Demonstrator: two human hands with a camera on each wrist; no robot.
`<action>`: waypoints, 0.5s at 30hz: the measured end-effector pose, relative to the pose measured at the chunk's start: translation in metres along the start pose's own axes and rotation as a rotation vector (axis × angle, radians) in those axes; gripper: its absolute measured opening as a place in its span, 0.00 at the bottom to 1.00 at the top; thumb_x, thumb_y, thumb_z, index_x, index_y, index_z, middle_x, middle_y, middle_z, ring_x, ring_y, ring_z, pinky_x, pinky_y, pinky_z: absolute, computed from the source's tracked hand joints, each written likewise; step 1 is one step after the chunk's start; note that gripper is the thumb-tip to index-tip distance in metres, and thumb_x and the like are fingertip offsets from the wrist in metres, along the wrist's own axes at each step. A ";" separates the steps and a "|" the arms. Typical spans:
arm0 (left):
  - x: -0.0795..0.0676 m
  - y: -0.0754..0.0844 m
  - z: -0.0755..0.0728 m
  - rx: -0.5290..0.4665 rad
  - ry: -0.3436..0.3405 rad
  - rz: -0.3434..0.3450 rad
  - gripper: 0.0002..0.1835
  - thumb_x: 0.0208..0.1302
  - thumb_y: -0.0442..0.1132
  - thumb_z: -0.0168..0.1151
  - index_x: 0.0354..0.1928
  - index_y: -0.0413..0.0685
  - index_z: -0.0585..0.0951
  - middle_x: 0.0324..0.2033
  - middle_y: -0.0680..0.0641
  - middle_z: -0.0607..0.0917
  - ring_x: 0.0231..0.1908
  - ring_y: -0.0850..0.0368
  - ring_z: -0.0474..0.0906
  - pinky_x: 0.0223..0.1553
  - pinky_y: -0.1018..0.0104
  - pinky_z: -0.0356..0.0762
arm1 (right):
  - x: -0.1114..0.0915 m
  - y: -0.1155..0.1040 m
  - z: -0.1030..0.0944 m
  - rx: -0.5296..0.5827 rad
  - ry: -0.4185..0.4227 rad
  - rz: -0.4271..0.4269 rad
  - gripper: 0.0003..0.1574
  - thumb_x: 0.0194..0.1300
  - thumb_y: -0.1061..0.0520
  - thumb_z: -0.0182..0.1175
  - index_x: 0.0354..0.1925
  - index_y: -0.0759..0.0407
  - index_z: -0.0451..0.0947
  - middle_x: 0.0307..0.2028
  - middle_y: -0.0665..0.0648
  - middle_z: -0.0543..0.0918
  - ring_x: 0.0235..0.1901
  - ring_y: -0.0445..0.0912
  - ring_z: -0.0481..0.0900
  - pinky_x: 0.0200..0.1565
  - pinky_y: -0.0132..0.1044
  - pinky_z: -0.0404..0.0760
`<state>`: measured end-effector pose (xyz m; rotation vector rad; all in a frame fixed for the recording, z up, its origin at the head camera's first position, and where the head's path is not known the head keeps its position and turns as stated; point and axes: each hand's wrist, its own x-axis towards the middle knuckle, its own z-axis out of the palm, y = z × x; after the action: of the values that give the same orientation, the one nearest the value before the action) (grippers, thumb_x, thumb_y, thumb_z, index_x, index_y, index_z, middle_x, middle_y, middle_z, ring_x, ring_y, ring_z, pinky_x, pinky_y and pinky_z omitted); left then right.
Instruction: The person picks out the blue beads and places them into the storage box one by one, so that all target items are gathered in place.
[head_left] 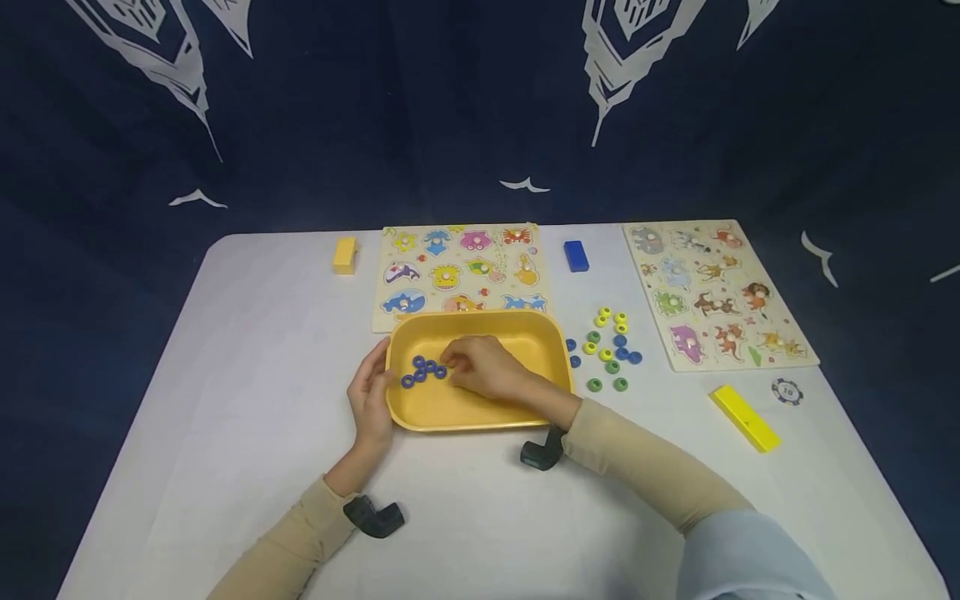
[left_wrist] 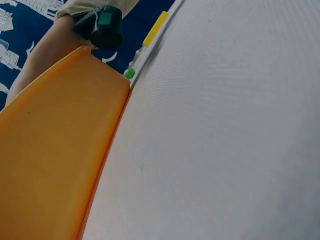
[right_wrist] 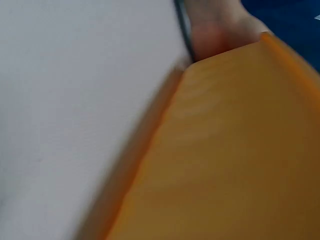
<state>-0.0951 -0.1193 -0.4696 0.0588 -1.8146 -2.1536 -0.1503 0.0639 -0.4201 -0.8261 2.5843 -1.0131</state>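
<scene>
A yellow plastic tray (head_left: 480,414) stands at the middle of the table. At its left end my left hand (head_left: 371,400) holds the wall, with the thumb by the rim. My right hand (head_left: 483,367) reaches over the right side into the tray, fingers bent down close beside several blue beads (head_left: 420,376) on the tray floor. I cannot tell whether a bead is between its fingertips. To the right of the tray lie loose yellow beads (head_left: 590,348), green beads (head_left: 595,385) and blue beads (head_left: 635,357). In the wrist views the tray's side (left_wrist: 55,150) fills much of the picture.
Behind the tray lies an animal puzzle board (head_left: 461,267), partly covered by it. Another puzzle board (head_left: 716,300) lies at right. Around them are a yellow-orange block (head_left: 344,256), a blue block (head_left: 576,256), a long yellow block (head_left: 745,418) and a poker chip (head_left: 787,392).
</scene>
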 end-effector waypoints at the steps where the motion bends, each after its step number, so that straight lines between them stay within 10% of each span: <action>1: 0.000 0.000 0.000 0.002 0.000 -0.002 0.24 0.55 0.25 0.42 0.56 0.42 0.71 0.53 0.40 0.73 0.52 0.46 0.70 0.53 0.66 0.73 | -0.004 0.000 -0.003 0.009 0.028 -0.010 0.15 0.49 0.62 0.62 0.40 0.59 0.79 0.34 0.52 0.82 0.32 0.40 0.77 0.36 0.28 0.77; 15: -0.004 0.019 0.007 0.036 -0.005 -0.012 0.25 0.55 0.23 0.40 0.57 0.34 0.67 0.54 0.35 0.71 0.53 0.39 0.68 0.53 0.62 0.73 | -0.099 0.043 -0.063 0.221 0.612 -0.001 0.13 0.53 0.59 0.62 0.39 0.61 0.79 0.33 0.55 0.81 0.29 0.41 0.73 0.25 0.25 0.73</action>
<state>-0.0888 -0.1141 -0.4509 0.0730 -1.8608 -2.1314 -0.1143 0.1815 -0.4015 -0.5134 2.8550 -1.7382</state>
